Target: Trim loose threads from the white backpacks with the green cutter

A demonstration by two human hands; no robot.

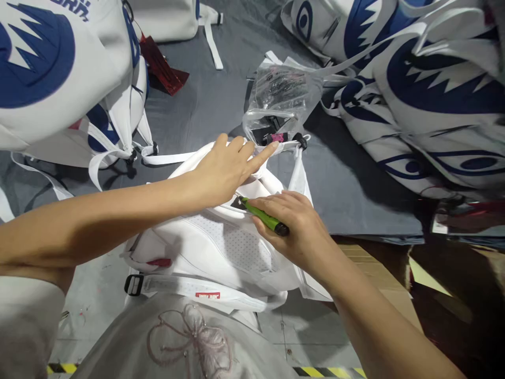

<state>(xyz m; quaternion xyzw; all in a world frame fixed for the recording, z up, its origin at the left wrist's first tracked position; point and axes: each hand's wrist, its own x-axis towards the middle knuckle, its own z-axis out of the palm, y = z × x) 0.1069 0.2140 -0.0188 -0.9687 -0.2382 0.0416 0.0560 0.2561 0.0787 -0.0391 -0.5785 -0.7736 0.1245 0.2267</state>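
Observation:
A white backpack lies back-side up at the table's near edge, its mesh padding and straps showing. My left hand rests flat on its top, fingers stretched toward the white top handle. My right hand is closed round a green tool with a black end, its tip against the backpack just under my left palm. A clear plastic bag lies just beyond the handle.
White backpacks with blue eye prints are piled at the left and at the right on the grey table. Red tags lie at the back. A cardboard box stands to the lower right.

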